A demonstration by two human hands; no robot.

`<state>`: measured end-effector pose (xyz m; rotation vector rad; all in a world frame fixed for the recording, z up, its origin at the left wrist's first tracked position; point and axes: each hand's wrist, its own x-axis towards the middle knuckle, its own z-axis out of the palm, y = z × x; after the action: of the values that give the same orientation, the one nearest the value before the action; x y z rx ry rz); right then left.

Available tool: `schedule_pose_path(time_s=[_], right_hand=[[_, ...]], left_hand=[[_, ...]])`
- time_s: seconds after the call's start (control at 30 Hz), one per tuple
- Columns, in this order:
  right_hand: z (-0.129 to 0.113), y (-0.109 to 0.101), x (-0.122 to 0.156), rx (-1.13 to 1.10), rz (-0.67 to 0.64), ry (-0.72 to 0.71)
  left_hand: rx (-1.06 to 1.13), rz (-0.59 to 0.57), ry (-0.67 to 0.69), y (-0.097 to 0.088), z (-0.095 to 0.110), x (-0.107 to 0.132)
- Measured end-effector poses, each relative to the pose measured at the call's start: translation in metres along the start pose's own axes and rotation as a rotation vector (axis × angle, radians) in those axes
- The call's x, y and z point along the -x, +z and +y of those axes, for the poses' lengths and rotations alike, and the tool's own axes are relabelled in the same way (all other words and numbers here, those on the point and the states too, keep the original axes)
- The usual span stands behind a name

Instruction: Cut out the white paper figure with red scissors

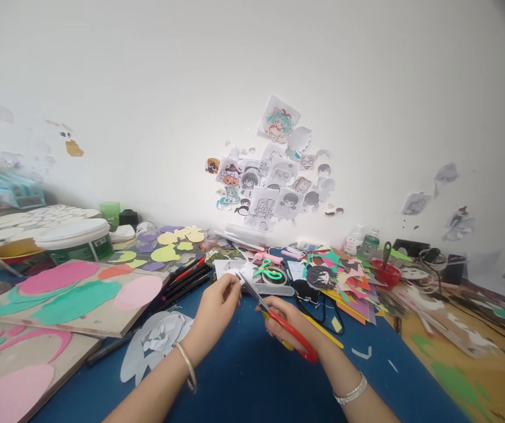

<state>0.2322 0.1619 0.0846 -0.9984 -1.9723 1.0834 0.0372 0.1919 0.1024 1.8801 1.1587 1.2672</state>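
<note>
My left hand is closed in a pinch on a small piece of white paper, most of it hidden by the fingers or merging with pale paper behind. In my right hand is a pair of scissors with red handles, their metal blades pointing up and left toward the left fingertips. Something yellow shows beneath the red handle, partly covered by my fingers. Just beyond the hands lie green-handled scissors. Cut white and grey paper pieces are heaped left of my left forearm on the blue mat.
Boards with pink and green paper shapes lie at left, before a white-lidded tub. Black pens lie beside them. Colourful paper scraps and a red bowl are at right. Drawings hang on the wall.
</note>
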Motion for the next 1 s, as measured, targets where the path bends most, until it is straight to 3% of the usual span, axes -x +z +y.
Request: schedule_pose_path(time_s=[0.73, 1.0], right_hand=[[0.006, 0.0, -0.003, 0.04, 0.045, -0.03], [0.001, 0.004, -0.003, -0.017, 0.08, -0.008]], left_hand=[[0.093, -0.063, -0.004, 0.0, 0.003, 0.001], [0.283, -0.087, -0.08, 0.005, 0.005, -0.001]])
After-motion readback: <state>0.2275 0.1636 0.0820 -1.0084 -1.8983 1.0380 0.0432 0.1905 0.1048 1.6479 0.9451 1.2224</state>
